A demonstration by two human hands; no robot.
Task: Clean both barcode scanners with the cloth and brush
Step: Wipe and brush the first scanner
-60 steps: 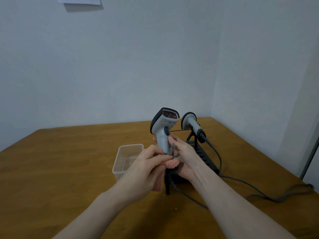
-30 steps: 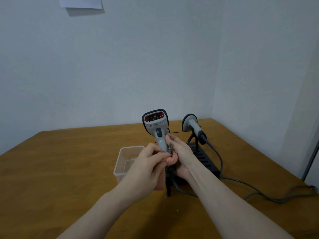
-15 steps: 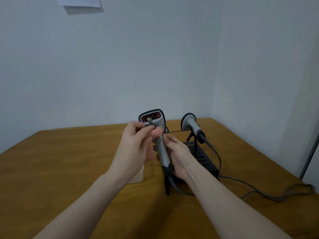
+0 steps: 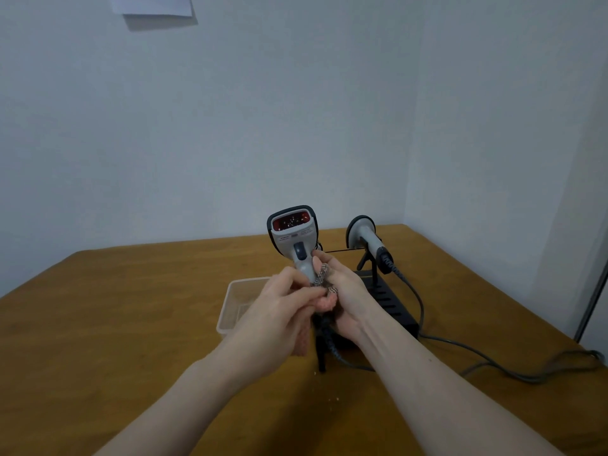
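Above table point(image 4: 98, 324), both hands clasp cloth point(image 4: 324, 302) against scanner point(image 4: 294, 238).

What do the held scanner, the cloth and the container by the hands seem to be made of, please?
Scanner: looks like matte grey moulded plastic with a glossy red window that catches glints.
Cloth: soft pink fabric, bunched and nubbly, probably terry or microfibre.
Container: clear thin plastic; the table shows through its walls.

The held scanner point(image 4: 293, 240) is grey with a black-rimmed red window. The cloth point(image 4: 324, 299) is pink and checked; the counter point(image 4: 115, 324) is brown wood, the tub point(image 4: 237, 302) clear.
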